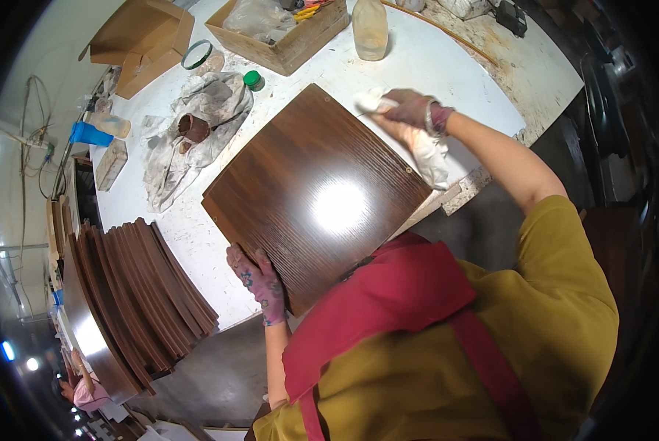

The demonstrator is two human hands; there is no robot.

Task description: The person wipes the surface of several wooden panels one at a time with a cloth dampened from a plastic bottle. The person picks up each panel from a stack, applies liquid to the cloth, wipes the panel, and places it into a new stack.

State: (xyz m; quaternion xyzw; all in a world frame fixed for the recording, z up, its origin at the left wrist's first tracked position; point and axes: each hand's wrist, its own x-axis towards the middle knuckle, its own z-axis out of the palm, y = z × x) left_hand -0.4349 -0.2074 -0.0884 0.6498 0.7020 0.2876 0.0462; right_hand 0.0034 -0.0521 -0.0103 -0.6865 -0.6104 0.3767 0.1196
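Observation:
A dark brown wood-grain panel (285,184) lies tilted on the white table before me, a bright light reflected on its glossy face. My left hand (259,285), in a stained purplish glove, grips the panel's left near edge, thumb on top and fingers at the side. Beyond the panel's right edge, my right hand (412,110), gloved too and slightly blurred, is closed on a crumpled white cloth (429,156). The cloth hangs down beside the panel's right corner. Small round fittings show near the panel's corners.
Several dark brown panels (134,287) stand in a row at the left. A stained rag (215,99) carries a brown cup (193,128). Behind are a green-capped container (253,79), a cardboard box (285,55) and a clear bottle (370,31). Another person (87,389) works far left.

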